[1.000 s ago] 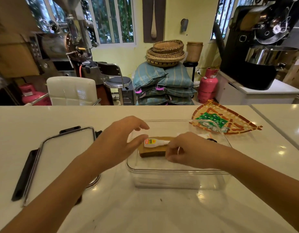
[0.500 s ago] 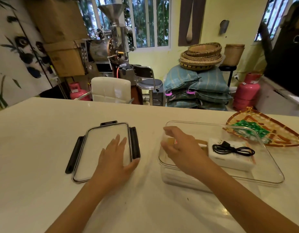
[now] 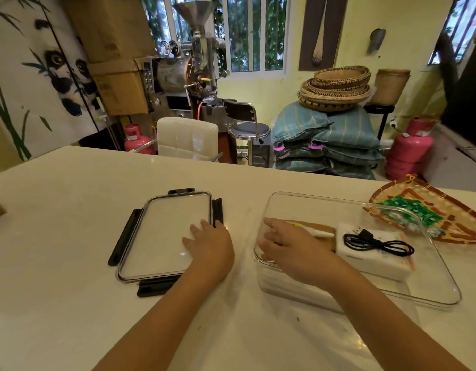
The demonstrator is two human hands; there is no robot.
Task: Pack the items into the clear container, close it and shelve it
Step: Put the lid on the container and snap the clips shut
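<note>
A small coffee roastery's workroom: a steel roaster (image 3: 187,70) with hopper stands at 11 o'clock, stuffed sacks (image 3: 325,140) under woven trays (image 3: 336,88) at 1 o'clock, pink gas cylinders (image 3: 409,149) and cartons (image 3: 111,49) beyond the pale surface (image 3: 71,236).

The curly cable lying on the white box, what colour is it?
Black. The coiled cable on the white box shows best in the head view.

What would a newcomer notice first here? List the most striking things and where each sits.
The two hands come first: the left hand rests on the lid lying flat on the counter, while the right hand reaches into the open container beside it. Inside the container, a black cable lies coiled on a white box. Beyond the counter, a stack of woven baskets tops blue sacks.
</note>
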